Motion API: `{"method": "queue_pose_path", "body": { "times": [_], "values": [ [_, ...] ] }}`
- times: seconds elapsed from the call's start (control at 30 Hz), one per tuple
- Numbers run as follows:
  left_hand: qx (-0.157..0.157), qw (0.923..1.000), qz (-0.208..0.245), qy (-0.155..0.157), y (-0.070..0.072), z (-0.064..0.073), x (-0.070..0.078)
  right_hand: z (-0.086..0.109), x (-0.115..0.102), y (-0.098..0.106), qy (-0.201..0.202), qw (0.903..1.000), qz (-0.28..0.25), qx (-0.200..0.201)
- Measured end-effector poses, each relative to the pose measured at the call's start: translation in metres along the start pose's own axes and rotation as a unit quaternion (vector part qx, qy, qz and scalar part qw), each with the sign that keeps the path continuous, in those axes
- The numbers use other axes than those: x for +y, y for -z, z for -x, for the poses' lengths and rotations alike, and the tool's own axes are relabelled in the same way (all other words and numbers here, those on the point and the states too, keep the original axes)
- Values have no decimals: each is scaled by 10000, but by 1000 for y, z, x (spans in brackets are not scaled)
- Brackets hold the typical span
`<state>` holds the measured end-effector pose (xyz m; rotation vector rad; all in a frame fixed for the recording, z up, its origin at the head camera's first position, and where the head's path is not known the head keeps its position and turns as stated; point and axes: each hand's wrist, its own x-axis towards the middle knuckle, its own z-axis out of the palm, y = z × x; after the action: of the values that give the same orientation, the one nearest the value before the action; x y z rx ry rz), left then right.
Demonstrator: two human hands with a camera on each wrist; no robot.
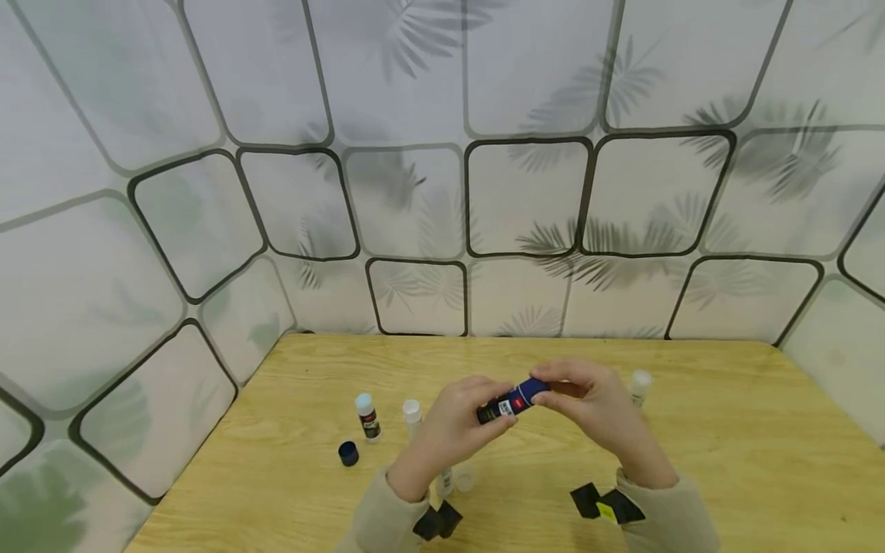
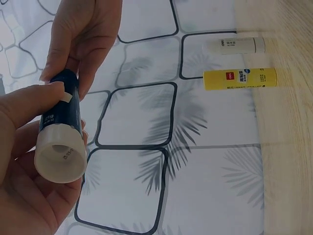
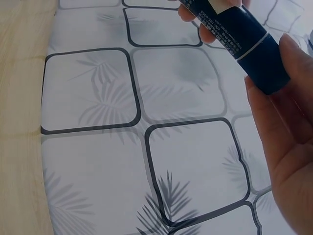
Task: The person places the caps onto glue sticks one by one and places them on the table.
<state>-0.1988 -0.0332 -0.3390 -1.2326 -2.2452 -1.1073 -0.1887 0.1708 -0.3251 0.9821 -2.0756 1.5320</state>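
Observation:
A dark blue glue stick is held tilted above the table between both hands. My left hand grips its body, the thumb lying along the tube; its white base faces the left wrist camera. With thumb and fingers, my right hand pinches the blue cap at the other end. The cap sits on the tube, a pale line marking the joint. Left of the hands stands an uncapped glue stick with a pale blue top, and a loose dark blue cap lies close by.
A white-topped tube stands beside my left hand, partly hidden. Near the left wrist are another tube and a clear cap. A clear-capped tube stands behind my right hand. The left wrist view shows a yellow glue stick.

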Motion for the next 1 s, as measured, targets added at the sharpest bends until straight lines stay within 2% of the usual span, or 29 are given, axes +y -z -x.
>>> {"method": "queue_pose_path", "body": {
  "times": [0.47, 0.63, 0.73, 0.8, 1.0],
  "values": [
    [561, 9980, -280, 79, -5, 1, 9, -1, -5, -3, -30, 9991, 303, 291],
    [803, 9963, -149, 280, -9, 0, 9, -4, -10, -9, -674, 9944, 548, 603],
    [1051, 9939, 62, 328, -11, 0, 10, -5, -13, -13, -1220, 9867, 516, 938],
    [1215, 9917, 220, 357, -13, 0, 9, -6, -15, -15, -1449, 9833, 326, 1056],
    [1477, 9857, 598, 544, -20, 1, 10, -6, -16, -21, -1657, 9811, -184, 979]
  ]
}}
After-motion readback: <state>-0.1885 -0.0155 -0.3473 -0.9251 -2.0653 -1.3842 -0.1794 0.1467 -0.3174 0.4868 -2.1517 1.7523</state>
